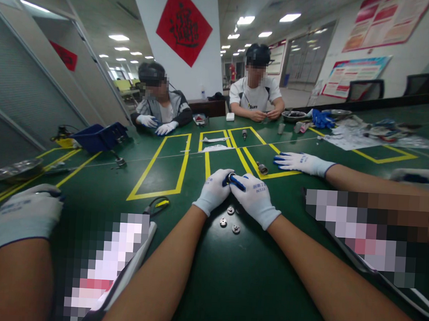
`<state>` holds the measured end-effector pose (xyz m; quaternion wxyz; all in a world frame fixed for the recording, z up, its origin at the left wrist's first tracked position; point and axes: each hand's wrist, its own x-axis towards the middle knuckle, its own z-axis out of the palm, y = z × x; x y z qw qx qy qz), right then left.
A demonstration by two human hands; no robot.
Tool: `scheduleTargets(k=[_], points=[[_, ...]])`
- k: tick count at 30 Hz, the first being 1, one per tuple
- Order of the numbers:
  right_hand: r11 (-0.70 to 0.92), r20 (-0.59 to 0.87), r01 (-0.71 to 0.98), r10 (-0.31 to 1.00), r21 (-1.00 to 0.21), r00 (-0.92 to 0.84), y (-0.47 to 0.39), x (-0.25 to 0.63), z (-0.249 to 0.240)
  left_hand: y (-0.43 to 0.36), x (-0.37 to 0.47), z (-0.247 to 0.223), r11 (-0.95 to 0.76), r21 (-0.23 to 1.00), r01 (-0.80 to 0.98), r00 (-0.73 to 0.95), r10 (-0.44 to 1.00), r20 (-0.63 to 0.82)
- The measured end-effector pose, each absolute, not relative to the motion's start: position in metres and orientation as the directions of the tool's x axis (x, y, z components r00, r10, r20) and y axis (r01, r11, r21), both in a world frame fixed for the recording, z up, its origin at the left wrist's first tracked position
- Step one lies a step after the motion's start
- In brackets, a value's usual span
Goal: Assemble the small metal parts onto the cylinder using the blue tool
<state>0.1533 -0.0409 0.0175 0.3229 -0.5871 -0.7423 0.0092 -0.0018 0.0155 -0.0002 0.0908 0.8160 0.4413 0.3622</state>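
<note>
My left hand (pixel 215 190), in a white glove with a blue palm, is closed with its fingertips against my right hand. My right hand (pixel 253 196), gloved alike, is closed too, and its blue fingers meet the left ones. Between them shows a small dark part (pixel 230 178); the fingers cover most of it and its kind is unclear. On the green table (pixel 221 287) just below my hands lie several small round metal discs with raised centres, among them one disc (pixel 236 228) nearest me. Farther off, a cylindrical metal fitting (pixel 262 169) lies on its side.
A co-worker's gloved hand (pixel 303 164) rests flat at right, another (pixel 27 212) at left. Pixelated screens (pixel 112 261) flank my forearms. Yellow tape (pixel 154 195) marks rectangles. Two people sit opposite. A blue bin (pixel 97 136) stands far left; papers (pixel 350 135) lie far right.
</note>
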Motion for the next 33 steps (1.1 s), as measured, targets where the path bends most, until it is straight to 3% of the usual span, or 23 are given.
scheduleTargets(k=[16,26,33], points=[[0.333,0.525,0.858,0.846,-0.391,-0.089,-0.042,0.152,0.017,0.01,-0.002,0.008,-0.513,0.463,0.723,0.316,0.841,0.439],[0.362,0.616,0.844,0.786,-0.396,-0.048,-0.032,0.151,0.005,0.01,0.001,0.004,-0.575,0.392,0.718,0.398,0.802,0.446],[0.423,0.628,0.796,0.775,-0.432,-0.071,-0.031,0.151,0.003,0.011,0.001,0.002,-0.594,0.413,0.691,0.401,0.789,0.465]])
